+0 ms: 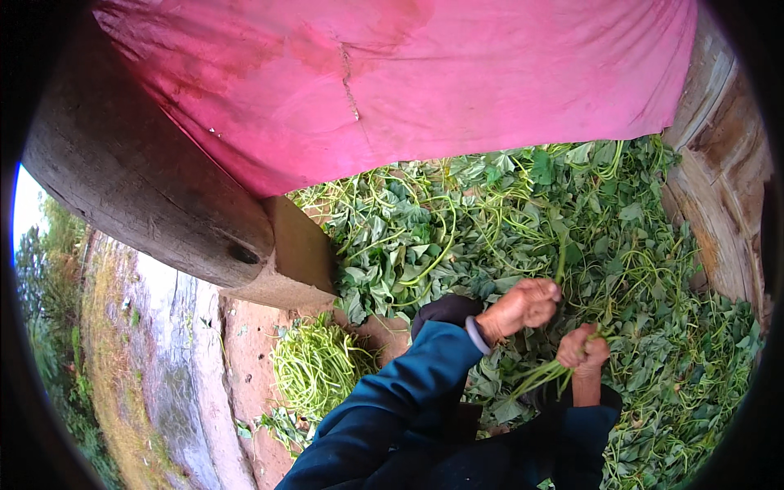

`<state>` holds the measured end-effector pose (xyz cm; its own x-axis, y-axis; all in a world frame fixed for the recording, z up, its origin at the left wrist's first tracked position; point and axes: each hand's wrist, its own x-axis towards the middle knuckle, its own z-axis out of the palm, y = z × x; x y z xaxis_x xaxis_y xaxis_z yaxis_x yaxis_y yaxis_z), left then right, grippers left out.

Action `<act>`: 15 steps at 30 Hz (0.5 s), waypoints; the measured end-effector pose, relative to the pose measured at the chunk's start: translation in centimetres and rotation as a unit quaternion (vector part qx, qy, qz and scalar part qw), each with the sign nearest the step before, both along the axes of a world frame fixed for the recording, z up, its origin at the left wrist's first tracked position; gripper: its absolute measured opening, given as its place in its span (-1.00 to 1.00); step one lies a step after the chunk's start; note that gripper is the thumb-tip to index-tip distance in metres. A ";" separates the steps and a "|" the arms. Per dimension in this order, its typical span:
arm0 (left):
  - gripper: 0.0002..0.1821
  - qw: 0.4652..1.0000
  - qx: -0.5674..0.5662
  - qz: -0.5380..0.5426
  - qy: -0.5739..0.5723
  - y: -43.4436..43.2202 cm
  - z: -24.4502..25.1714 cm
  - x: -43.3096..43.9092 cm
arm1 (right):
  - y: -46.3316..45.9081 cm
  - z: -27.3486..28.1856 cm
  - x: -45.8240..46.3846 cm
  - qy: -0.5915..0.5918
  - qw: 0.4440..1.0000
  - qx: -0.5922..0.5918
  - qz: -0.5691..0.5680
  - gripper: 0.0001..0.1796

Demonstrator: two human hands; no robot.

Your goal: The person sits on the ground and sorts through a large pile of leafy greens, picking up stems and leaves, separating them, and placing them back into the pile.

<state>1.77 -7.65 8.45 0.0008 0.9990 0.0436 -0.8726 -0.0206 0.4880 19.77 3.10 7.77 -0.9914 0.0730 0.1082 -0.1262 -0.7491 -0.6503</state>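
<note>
My left hand (520,309), with a pale bangle (478,335) at the wrist, pinches a green stem (561,254) that rises from its fingertips. Close by on the right, my right hand (583,349) is closed around a bunch of leafless green stalks (542,375). Their long ends stick out to the lower left, and short ends show above the fist. Beneath both hands spreads a thick layer of leafy green vines (502,239), some leaves wilted. Left of my left sleeve lies a heap of stripped pale-green stalks (315,367) on the ground.
A pink cloth (416,79) hangs across the top. On the left a thick wooden post (153,159) rests on a stone block (300,257). Weathered wood (716,202) bounds the right side. A concrete strip (208,367) and grass (110,343) lie outside, far left.
</note>
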 end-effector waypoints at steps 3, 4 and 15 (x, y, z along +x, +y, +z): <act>-0.74 0.978 -0.062 0.104 0.169 -1.5 1.3 -3.0 | 0.6 0.1 1.1 -0.060 0.988 0.027 -0.141 -0.77; -0.74 0.973 -0.086 0.121 0.174 -2.1 1.5 -4.3 | 1.2 0.1 1.2 -0.073 0.981 -0.035 -0.177 -0.78; -0.24 0.313 -0.575 0.180 0.735 -16.8 -4.5 -23.9 | 4.1 1.9 3.0 0.020 0.937 -0.018 -0.349 -0.89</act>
<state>-22.15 -24.42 3.94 -0.9450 0.3010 -0.1277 0.2685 0.9373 0.2219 22.74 7.21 9.66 -0.6960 0.7063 0.1296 -0.6175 -0.4965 -0.6101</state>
